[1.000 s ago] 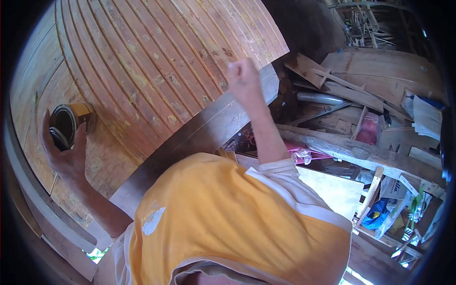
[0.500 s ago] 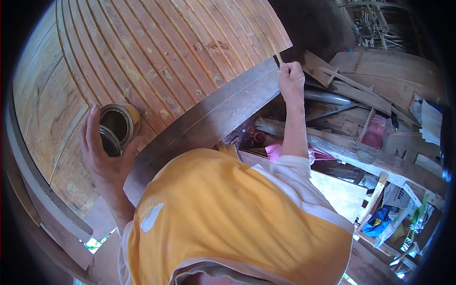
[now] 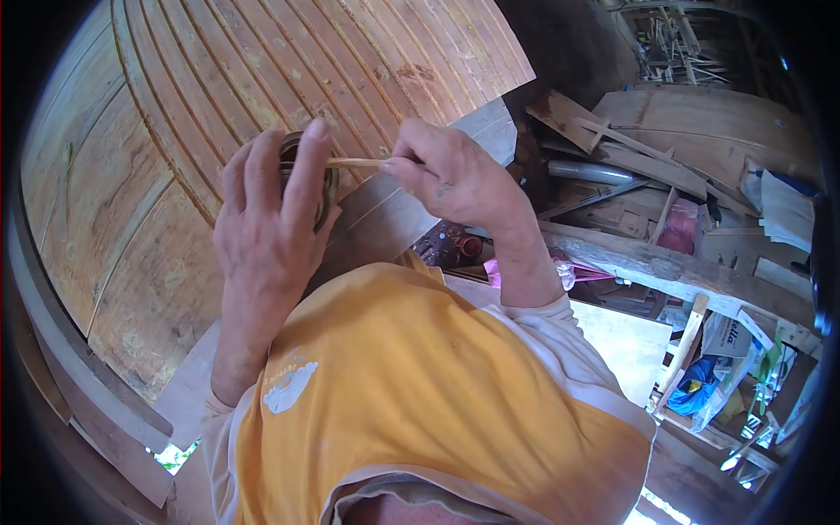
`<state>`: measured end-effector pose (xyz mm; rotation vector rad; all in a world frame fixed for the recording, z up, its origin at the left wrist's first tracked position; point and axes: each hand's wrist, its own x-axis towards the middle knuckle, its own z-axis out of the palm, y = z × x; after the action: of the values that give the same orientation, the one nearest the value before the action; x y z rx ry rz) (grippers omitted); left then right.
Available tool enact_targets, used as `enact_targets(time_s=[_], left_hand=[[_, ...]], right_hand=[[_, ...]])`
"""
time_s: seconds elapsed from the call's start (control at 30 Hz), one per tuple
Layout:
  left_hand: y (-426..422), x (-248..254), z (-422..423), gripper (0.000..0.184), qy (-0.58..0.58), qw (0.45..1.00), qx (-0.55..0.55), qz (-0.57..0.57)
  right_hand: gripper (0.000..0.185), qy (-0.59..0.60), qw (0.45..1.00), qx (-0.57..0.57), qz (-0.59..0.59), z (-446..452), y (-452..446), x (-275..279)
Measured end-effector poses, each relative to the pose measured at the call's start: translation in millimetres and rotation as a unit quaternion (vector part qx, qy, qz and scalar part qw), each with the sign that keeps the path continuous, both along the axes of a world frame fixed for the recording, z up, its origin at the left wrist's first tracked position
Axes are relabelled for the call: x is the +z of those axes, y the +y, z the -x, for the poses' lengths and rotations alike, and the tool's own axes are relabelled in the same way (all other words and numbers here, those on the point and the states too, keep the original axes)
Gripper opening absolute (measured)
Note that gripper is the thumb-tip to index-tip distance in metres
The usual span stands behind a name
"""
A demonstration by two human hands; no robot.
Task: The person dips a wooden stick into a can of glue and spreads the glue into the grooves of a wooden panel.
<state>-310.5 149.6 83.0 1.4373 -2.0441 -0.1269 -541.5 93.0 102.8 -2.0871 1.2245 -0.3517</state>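
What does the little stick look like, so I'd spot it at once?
Find the big striped wooden panel filling the upper left, then the left hand and right hand near its lower edge. The stick runs from the right hand's fingers towards the can in the left. Unlike the panel's long, slanting stripes, it is short, pale and nearly level in the view.

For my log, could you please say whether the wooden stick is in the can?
Cannot tell: the left hand hides the far end of the wooden stick near the can.
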Motion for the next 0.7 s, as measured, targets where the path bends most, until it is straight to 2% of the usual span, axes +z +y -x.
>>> enact_targets(time_s=[0.13,0.23,0.33,0.43,0.53,0.63,0.7], left_hand=[[0,-3,7,0.077,-0.014,0.999,-0.029,0.018],[2,-3,10,0.073,-0.012,0.999,-0.034,0.034],[2,-7,10,0.077,0.001,0.999,-0.017,0.04],[3,-5,12,0.079,0.012,0.999,-0.017,0.029],[4,1,14,0.082,0.015,1.0,-0.013,0.015],[2,1,12,0.085,0.025,0.999,0.001,0.024],[2,-1,10,0.088,0.039,0.999,0.017,0.023]], right_hand=[[0.02,0.09,0.99,0.015,0.108,-41,6,-8],[0.022,0.121,0.97,0.082,0.194,-54,12,-3],[0.024,0.192,0.965,0.011,0.176,-53,10,2],[0.024,0.23,0.955,0.072,0.17,-54,10,4],[0.021,0.155,0.963,0.111,0.189,-53,4,5],[0.017,0.126,0.981,0.069,0.132,-39,-4,5],[0.015,0.121,0.992,0.008,0.027,-23,-5,24]])
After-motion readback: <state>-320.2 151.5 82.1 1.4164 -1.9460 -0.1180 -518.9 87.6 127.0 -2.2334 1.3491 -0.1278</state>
